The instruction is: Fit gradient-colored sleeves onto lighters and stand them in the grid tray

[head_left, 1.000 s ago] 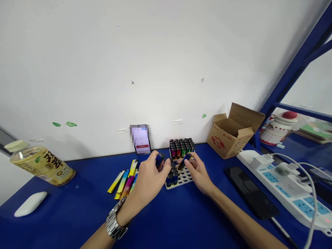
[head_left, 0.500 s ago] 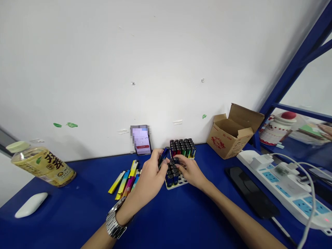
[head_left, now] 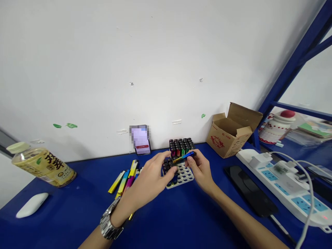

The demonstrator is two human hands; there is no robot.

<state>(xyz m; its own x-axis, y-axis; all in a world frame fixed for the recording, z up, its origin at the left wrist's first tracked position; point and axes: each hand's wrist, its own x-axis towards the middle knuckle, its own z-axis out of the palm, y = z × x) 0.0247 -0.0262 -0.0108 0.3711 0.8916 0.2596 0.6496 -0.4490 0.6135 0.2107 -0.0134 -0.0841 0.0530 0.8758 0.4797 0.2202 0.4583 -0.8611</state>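
Note:
My right hand [head_left: 201, 170] pinches a blue-and-gold lighter [head_left: 184, 157] by its dark end, tilted above the white perforated tray [head_left: 187, 178]. Close to the gold end is my left hand [head_left: 155, 174], thumb and fingers apart, over the tray's left side. Upright dark-topped lighters [head_left: 166, 166] stand in the left part of this tray, partly covered by my left fingers. Behind it, another block of upright coloured lighters [head_left: 181, 147] stands near the wall. Loose colourful lighters [head_left: 124, 181] lie in a pile left of my left forearm, which hides some of them.
A lit phone [head_left: 141, 141] leans on the wall. To the right are an open cardboard box [head_left: 225, 138], a black phone [head_left: 250, 190] and a white power strip [head_left: 285, 193] with cables. A drink bottle [head_left: 43, 164] and a white case [head_left: 32, 204] sit left.
The lighter near my left fingers is now in my right hand, which has moved slightly right. My left fingers have spread apart, and more bare tray holes show.

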